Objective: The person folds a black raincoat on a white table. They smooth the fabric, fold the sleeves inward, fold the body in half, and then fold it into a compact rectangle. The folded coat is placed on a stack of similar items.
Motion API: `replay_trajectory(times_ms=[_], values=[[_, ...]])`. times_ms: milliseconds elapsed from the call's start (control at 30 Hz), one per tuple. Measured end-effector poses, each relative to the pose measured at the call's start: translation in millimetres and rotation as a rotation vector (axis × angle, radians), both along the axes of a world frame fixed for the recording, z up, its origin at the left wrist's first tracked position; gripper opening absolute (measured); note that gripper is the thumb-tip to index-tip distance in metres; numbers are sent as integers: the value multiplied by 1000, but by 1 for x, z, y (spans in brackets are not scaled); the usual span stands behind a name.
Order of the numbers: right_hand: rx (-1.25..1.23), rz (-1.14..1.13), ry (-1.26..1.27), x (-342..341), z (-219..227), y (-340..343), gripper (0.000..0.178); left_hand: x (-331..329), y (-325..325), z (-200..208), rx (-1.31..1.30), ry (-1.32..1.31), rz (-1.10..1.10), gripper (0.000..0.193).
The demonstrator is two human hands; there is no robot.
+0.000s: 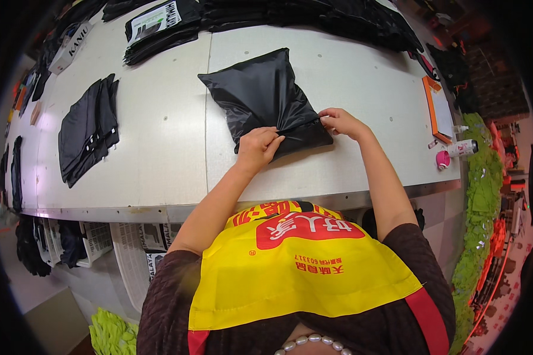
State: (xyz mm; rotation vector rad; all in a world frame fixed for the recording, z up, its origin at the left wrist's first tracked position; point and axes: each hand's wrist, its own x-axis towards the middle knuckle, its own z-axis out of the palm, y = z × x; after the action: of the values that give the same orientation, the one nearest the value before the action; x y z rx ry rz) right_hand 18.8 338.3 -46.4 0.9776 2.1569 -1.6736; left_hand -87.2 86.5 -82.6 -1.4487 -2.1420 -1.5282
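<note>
A black glossy plastic bag (257,89), plump and roughly square, lies at a slant on the pale table in front of me. A fold or flap runs across its near end. My left hand (258,146) is closed at the near left part of that fold, its thumb and fingers pressed on the plastic. At the bag's right corner, my right hand (341,123) pinches the end of the fold between thumb and fingers. What is inside the bag is hidden.
Folded black garments (89,130) lie to the left on the table (160,148). Black packages (160,29) are stacked along the back. An orange-edged box (437,109), a bottle (463,148) and a pink cap (443,160) stand at the right. Green fabric (484,171) hangs beyond the right edge.
</note>
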Motion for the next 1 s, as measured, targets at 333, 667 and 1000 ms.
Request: replay_trajectory(times_ms=[333,667,1000], values=[[216,140,-125,-6,-2,14,19,0,4,0,16,-21,-12,11],[865,354,-288,-28,-8,-31,34,4,5,1,37,-23,-34,13],[4,-16,-55,5,-24,17,21,6,7,-5,84,-3,-6,11]])
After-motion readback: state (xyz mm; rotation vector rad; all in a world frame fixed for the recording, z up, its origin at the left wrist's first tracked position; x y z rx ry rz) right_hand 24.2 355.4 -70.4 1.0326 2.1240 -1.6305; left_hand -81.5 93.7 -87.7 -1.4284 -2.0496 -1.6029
